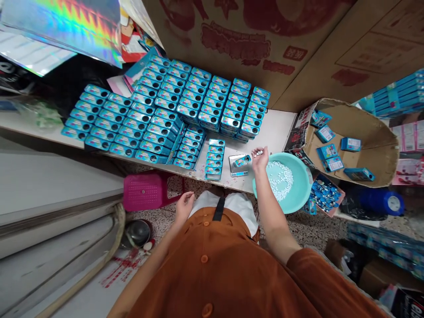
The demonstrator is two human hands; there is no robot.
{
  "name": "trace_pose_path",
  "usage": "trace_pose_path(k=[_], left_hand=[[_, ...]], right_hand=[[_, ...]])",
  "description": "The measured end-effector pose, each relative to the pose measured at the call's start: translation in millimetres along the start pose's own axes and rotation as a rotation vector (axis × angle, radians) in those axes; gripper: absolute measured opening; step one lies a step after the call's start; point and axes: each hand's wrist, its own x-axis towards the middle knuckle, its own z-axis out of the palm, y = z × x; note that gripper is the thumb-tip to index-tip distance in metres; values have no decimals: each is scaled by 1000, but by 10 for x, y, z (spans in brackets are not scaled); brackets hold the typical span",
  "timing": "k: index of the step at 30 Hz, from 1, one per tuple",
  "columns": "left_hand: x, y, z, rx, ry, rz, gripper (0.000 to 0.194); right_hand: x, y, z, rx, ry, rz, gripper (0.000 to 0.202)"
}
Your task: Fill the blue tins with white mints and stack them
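Observation:
My right hand (260, 160) is palm up with fingers curled around several small white pellets (260, 153). It is just above the left rim of a turquoise basin (303, 194), where many similar pellets lie. Left of that hand, a small blue box with a dark round opening (242, 160) rests on a flat silver scale-like device (239, 170). A short row of matching blue boxes (214, 157) stands further left on the white table. My left hand (184, 206) hangs near my lap, off the table, its fingers loosely bent and holding nothing visible.
Stacked blue boxes (198, 95) cover the table's left and back. A cut-down cardboard carton (374, 132) holds several blue boxes on the right, beside a tray of shiny blue pieces (326, 194). A pink stool (144, 192) stands below. Large cartons (232, 39) block the back.

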Motion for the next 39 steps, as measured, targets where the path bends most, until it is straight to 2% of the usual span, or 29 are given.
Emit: trace_pose_path(k=[4,11,15,18,22,25,28,31,35,37,39], left_hand=[[-30,-17,-22,-4,29,-6,38],[-38,-25,-10,-42,32,-40,39],[-34,-9,-15,-25,31,-24,38],[-39,-28,-19,-15,42,-19,39],[-59,-94,10,-13,48,-24,40],[-95,-140,60,0,45,-28,40],[-175,-166,112,15,54,-29,42],[-313,-179,155,34,75,-53,46],[-557,-182,219,66,98,-89,47],[-677,-180,264,81,98,-94,46],[-785,-178,318,94,88,-98,45]], right_hand=[[-43,105,52,-53,20,-58,43],[-73,227,23,-177,28,-143,49],[-57,191,-95,-179,60,-208,47],[-26,100,-415,-201,160,-321,43],[-9,-33,-1161,-367,377,-410,39],[6,-108,-1724,-702,357,-371,29],[123,-198,-2097,-1034,247,-438,14],[374,-288,-2269,-1164,206,-607,12],[672,-260,-2293,-1301,217,-732,24],[702,-161,-2245,-1352,152,-739,32],[645,-32,-2182,-1400,31,-746,38]])
